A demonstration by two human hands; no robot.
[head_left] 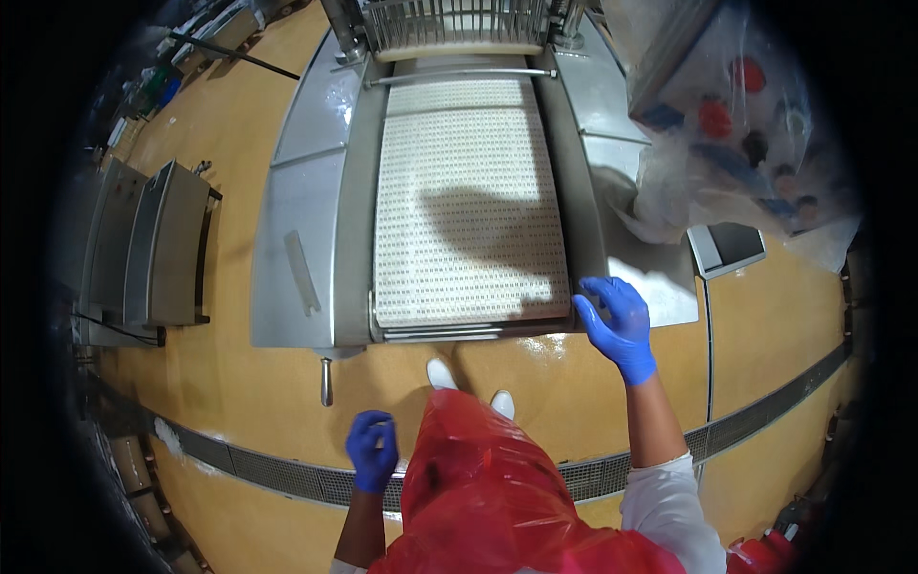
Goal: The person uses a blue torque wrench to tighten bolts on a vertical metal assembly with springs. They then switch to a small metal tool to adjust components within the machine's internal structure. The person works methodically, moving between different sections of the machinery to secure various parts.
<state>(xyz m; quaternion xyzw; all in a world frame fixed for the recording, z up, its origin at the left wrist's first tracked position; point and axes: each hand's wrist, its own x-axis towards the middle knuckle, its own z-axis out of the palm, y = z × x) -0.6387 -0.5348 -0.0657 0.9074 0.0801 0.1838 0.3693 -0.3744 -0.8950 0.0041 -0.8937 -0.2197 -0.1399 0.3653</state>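
A white perforated conveyor belt (469,210) runs away from me through a steel machine (304,191). My right hand (620,330), in a blue glove, is over the near right corner of the machine frame, beside the belt's end. Its thumb and fingers are apart and nothing is in them; whether it touches the metal I cannot tell. Down at my left side, short of the machine, hangs my left hand (371,452), also gloved in blue. Its fingers bend loosely with a gap to the thumb, and I see nothing held. Shadows fall across the bare belt.
At the belt's far end stands a row of upright metal rods (459,27). Clear plastic sheeting (736,143) covers something at the right. A lever handle (326,383) juts from the machine's near left. Steel cabinets (164,244) stand left; a floor drain grate (287,478) crosses behind my feet.
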